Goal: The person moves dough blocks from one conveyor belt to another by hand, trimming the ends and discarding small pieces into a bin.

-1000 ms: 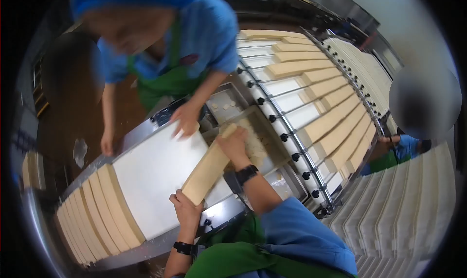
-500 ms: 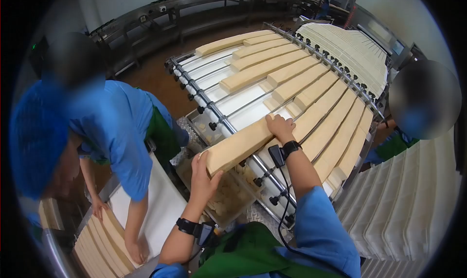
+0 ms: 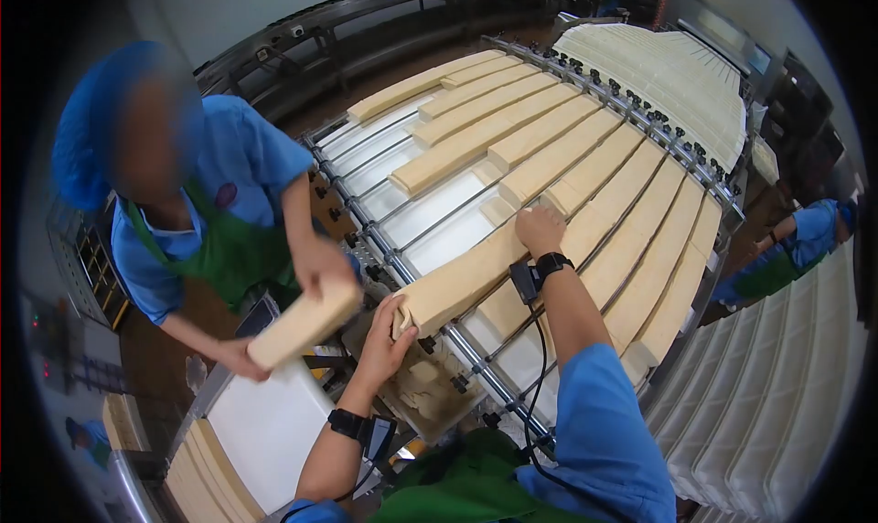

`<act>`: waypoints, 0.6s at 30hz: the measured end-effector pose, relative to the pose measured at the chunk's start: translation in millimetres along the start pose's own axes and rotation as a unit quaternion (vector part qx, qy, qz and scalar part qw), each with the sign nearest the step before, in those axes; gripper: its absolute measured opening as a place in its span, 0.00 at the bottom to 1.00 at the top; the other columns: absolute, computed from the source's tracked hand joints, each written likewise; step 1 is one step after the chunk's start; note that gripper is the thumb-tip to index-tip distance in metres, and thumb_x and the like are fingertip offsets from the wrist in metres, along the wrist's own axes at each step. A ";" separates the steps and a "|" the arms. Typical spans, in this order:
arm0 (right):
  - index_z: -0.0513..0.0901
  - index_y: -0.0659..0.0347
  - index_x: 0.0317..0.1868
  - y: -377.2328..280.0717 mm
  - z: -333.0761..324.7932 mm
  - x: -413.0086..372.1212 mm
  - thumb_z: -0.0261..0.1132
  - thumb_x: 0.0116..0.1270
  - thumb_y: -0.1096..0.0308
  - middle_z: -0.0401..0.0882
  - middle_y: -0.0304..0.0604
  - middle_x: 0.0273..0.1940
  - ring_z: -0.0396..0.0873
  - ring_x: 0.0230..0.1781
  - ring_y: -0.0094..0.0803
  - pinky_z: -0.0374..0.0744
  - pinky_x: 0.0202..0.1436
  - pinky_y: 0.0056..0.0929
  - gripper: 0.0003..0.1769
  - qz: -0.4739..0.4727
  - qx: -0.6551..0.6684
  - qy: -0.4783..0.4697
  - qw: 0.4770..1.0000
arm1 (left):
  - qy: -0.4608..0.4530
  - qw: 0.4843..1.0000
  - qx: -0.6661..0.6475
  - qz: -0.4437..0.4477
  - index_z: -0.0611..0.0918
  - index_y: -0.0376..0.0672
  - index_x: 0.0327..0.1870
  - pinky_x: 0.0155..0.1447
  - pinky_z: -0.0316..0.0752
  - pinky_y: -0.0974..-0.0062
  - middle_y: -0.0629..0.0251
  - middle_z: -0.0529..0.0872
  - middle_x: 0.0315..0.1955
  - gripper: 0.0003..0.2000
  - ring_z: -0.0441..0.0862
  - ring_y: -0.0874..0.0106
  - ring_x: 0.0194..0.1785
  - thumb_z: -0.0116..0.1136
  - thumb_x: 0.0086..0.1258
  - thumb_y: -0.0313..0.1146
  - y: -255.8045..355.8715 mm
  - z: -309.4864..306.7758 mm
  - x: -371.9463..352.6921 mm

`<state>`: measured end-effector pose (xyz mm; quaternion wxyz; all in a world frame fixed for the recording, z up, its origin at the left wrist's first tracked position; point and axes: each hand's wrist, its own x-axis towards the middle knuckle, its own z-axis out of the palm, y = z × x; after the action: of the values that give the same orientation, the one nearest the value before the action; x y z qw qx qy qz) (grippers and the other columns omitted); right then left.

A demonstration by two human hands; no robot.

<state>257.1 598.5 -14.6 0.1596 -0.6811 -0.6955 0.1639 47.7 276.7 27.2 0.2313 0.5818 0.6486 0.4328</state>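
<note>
The white conveyor carries long pale strips; over its near edge I grasp one block, left hand clasping the near end, right hand the far.

I count: wearer's hands, two; slab between them, one; wristbands, two; nearby co-worker, one; co-worker's slab, one; slabs lying in lanes, at least ten.

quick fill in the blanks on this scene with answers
1. The wearer's right hand is on the far end of a pale block, the ____ hand on the near end.
2. The wearer's apron is coloured ____.
3. The number of hands the nearest co-worker has on another block is ____.

left; green; two
</note>
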 end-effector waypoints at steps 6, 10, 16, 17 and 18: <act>0.80 0.63 0.53 4.9 -3.6 0.0 0.50 0.65 0.58 0.75 0.55 0.57 0.69 0.59 0.48 0.59 0.65 0.53 0.24 -0.030 -0.114 0.069 0.991 | 0.017 1.000 -0.006 0.018 0.68 0.38 0.66 0.72 0.59 0.67 0.46 0.66 0.65 0.25 0.65 0.53 0.70 0.56 0.68 0.27 -0.7 24.8 16.9; 0.81 0.58 0.52 -15.6 -17.8 -24.7 0.53 0.64 0.62 0.77 0.49 0.52 0.71 0.54 0.47 0.61 0.60 0.51 0.19 -0.077 -0.072 0.142 0.984 | 0.021 0.999 -0.038 0.029 0.67 0.38 0.66 0.71 0.61 0.67 0.48 0.67 0.64 0.23 0.65 0.54 0.69 0.51 0.69 0.24 -12.2 54.0 31.7; 0.83 0.53 0.45 -65.1 -8.5 -122.0 0.58 0.61 0.69 0.76 0.45 0.53 0.70 0.57 0.46 0.65 0.57 0.50 0.12 -0.388 0.191 0.026 0.901 | 0.054 0.996 -0.069 0.002 0.67 0.40 0.67 0.67 0.65 0.69 0.48 0.68 0.65 0.23 0.68 0.56 0.67 0.48 0.70 0.23 -15.5 58.8 30.6; 0.83 0.53 0.45 -68.0 -11.6 -140.7 0.58 0.61 0.69 0.76 0.45 0.53 0.70 0.57 0.46 0.65 0.57 0.50 0.12 -0.400 0.193 0.018 0.896 | 0.048 0.993 -0.096 -0.055 0.67 0.40 0.67 0.66 0.66 0.72 0.53 0.69 0.64 0.23 0.68 0.62 0.66 0.48 0.70 0.22 -13.8 51.5 24.3; 0.83 0.52 0.47 -70.8 -13.1 -158.6 0.59 0.61 0.69 0.75 0.46 0.58 0.69 0.60 0.47 0.64 0.59 0.53 0.13 -0.466 0.166 -0.012 0.869 | 0.046 0.985 -0.123 -0.112 0.66 0.40 0.68 0.65 0.67 0.74 0.57 0.71 0.63 0.24 0.69 0.68 0.65 0.48 0.70 0.21 -11.8 43.1 16.3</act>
<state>203.0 438.8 28.9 0.3195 -0.2391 -0.8967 0.1917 72.3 305.5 -1.6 0.3184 0.4519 0.6612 0.5072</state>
